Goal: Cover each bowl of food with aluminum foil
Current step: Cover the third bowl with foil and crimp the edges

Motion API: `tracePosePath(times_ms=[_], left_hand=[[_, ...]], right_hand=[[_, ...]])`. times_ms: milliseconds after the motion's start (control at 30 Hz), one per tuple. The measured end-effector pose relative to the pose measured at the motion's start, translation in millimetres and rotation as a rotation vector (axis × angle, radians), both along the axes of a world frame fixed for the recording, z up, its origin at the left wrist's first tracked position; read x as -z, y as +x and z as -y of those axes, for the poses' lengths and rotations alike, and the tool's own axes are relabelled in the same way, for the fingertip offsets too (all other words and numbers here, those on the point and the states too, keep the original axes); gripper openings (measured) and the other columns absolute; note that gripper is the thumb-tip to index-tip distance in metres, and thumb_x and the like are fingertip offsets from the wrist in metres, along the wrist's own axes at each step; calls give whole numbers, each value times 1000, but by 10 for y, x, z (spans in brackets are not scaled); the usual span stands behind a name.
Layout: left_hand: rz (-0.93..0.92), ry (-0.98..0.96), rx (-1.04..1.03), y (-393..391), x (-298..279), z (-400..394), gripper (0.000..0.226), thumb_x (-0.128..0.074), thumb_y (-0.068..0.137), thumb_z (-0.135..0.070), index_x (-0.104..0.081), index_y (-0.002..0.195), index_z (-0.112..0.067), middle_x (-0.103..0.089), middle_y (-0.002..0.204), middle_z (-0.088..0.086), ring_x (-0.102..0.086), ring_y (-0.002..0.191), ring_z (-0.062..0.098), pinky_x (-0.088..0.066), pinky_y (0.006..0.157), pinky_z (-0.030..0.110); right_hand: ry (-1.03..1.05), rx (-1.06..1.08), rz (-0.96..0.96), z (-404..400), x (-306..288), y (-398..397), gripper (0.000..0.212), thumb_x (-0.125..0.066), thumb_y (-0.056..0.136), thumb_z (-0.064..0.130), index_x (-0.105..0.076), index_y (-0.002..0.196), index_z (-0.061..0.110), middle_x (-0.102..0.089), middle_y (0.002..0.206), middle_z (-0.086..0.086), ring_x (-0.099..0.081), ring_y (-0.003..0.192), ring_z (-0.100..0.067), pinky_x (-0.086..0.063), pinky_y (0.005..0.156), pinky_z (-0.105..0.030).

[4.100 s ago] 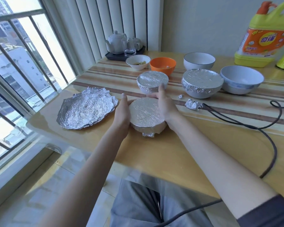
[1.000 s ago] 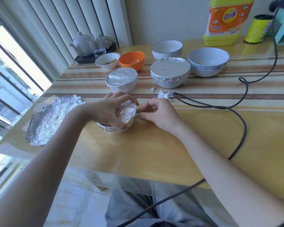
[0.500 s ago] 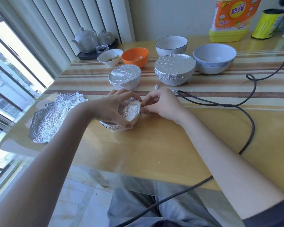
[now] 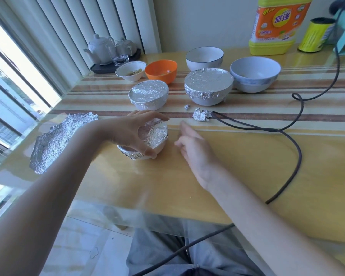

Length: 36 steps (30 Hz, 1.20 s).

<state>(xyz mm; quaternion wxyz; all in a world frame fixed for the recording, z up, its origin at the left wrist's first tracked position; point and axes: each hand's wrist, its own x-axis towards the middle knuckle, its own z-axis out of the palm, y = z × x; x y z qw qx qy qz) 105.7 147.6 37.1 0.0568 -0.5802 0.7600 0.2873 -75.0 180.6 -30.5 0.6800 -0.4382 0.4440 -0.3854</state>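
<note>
My left hand (image 4: 131,134) grips a small foil-covered bowl (image 4: 153,136) from above, thumb at its near side and fingers over the far rim. Just right of the bowl my right hand (image 4: 193,150) hovers, blurred, fingers loosely curled and holding nothing. Two other foil-covered bowls stand behind: a small one (image 4: 148,94) and a larger one (image 4: 208,85). Uncovered bowls sit further back: a small white bowl with food (image 4: 130,71), an orange bowl (image 4: 161,70), a white bowl with a dark rim (image 4: 204,57) and a pale blue bowl (image 4: 255,73). A crumpled foil sheet (image 4: 58,140) lies at the left.
Foil scraps (image 4: 201,114) lie near a dark cable (image 4: 287,136) that loops over the right of the table. A tea set on a tray (image 4: 112,50) stands by the blinds. A detergent bottle (image 4: 277,24) and a yellow can (image 4: 315,34) are at the back right.
My right hand has let go of the bowl's foil edge and drawn back to the right. My left hand still grips the bowl.
</note>
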Motion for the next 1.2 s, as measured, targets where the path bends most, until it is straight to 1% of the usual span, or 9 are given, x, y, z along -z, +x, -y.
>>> tracePosePath(times_ms=[100, 233, 333, 500, 633, 800, 967, 1067, 1200], left_hand=[[8, 3, -27, 64, -35, -25, 133, -82, 29, -76, 1, 132, -72, -14, 157, -19, -12, 145, 6, -18, 118, 35], [-22, -90, -69, 104, 19, -49, 132, -51, 27, -100, 5, 140, -62, 9, 156, -26, 16, 146, 3, 4, 120, 51], [42, -122, -150, 71, 177, -114, 142, -57, 31, -88, -2, 153, -41, -8, 158, -18, 0, 148, 11, -10, 121, 45], [-26, -223, -188, 50, 258, -131, 129, -58, 35, -78, -19, 150, -33, -29, 144, -9, -19, 140, 13, -23, 115, 37], [-20, -202, -193, 46, 234, -131, 131, -58, 33, -78, -20, 149, -33, -28, 145, -9, -17, 141, 12, -22, 116, 37], [14, -181, -217, 46, 219, -142, 135, -57, 32, -80, -15, 149, -27, -26, 146, -9, -17, 141, 9, -21, 113, 28], [41, -195, -209, 21, 224, -157, 136, -55, 31, -81, -17, 149, -25, -27, 145, -8, -19, 140, 10, -22, 111, 27], [47, -169, -222, 23, 195, -148, 140, -56, 29, -81, -15, 151, -26, -25, 149, -8, -19, 141, 10, -23, 114, 31], [64, -66, -198, 55, 124, -122, 162, -59, 17, -91, 5, 154, -31, -5, 161, -10, -4, 148, 14, -14, 120, 42]], right_hand=[[-60, 13, 12, 61, -68, 94, 56, -44, 97, 14, -28, 150, 22, -28, 154, 12, -28, 140, -4, -20, 117, -29], [-123, 69, -23, 86, -102, 278, 43, -39, 101, 21, -41, 144, 22, -41, 147, 11, -34, 136, -4, -25, 109, -20], [-160, 71, -80, 81, -76, 346, 40, -36, 102, 24, -44, 141, 26, -44, 144, 13, -37, 132, -3, -26, 103, -16], [-104, 65, -124, 166, -85, 410, 35, -31, 102, 36, -47, 132, 29, -49, 127, 10, -42, 113, -7, -29, 93, -23], [-151, 91, -212, 317, -143, 420, 45, -27, 101, 46, -51, 130, 22, -54, 133, 0, -49, 123, -19, -36, 106, -39], [-172, 68, -239, 259, -108, 453, 45, -27, 103, 43, -53, 130, 18, -54, 132, 0, -44, 107, -6, -30, 90, -21], [-178, 88, -260, 277, -99, 478, 49, -24, 102, 47, -51, 133, 19, -54, 129, 1, -46, 121, -16, -27, 89, -23], [-125, 14, -233, 349, -124, 454, 55, -20, 100, 55, -61, 111, 20, -59, 107, 6, -52, 102, -12, -35, 85, -25], [-83, 135, -157, 417, -59, 223, 62, -19, 99, 56, -62, 119, 16, -61, 127, -2, -52, 123, -17, -36, 109, -38]])
